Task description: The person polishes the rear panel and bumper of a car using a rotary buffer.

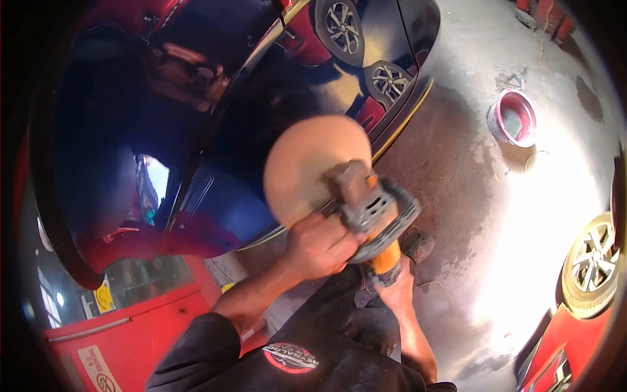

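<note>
A car polisher (386, 251), grey and orange, is held in both hands in front of a glossy dark blue car panel (248, 157). Its wide, round tan pad (307, 160) lies against or very near the panel's lower part; the edge looks smeared, as if spinning. My left hand (320, 245) is closed around the front of the tool, beside its grey loop handle (405, 215). Further back, my right hand (395, 287) wraps the rear body, its fingers partly hidden.
To the right, a pink bucket (514, 117) stands on the wet-patched concrete floor (450, 215). A wheel (591, 258) sits at the far right, above a red part. On the lower left is a red toolbox-like surface (150, 333) with a no-smoking sticker. A shoe (418, 247) shows below the polisher.
</note>
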### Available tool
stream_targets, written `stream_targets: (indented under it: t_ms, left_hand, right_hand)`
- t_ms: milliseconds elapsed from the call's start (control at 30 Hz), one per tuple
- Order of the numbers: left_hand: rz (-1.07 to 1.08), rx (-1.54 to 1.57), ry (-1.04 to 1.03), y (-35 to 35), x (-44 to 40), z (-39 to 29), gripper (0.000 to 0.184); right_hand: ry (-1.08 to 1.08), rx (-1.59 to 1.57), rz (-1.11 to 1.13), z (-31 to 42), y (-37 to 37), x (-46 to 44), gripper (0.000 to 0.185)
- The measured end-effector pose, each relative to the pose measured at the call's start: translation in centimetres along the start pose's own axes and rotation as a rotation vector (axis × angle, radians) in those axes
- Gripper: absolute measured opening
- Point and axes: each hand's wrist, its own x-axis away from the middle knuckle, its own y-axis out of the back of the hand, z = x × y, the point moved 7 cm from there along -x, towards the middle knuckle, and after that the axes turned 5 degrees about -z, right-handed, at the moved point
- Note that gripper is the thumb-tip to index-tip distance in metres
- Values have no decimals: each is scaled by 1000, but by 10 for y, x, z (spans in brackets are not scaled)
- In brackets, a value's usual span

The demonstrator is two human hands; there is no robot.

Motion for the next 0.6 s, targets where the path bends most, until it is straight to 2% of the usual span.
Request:
stream_targets:
  t_ms: [233,333,400,600]
  left_hand:
    - [73,30,70,39,84,-5,26]
    - [61,-4,73,40,72,-2,27]
    - [25,-53,58,32,55,-2,29]
    - [32,-131,74,-6,-35,-4,31]
  right_hand:
    - [61,15,108,0,-46,51,87]
    - [-3,14,133,10,-42,36,87]
    - [37,-11,135,10,-32,12,89]
    - [56,8,230,5,18,-62,95]
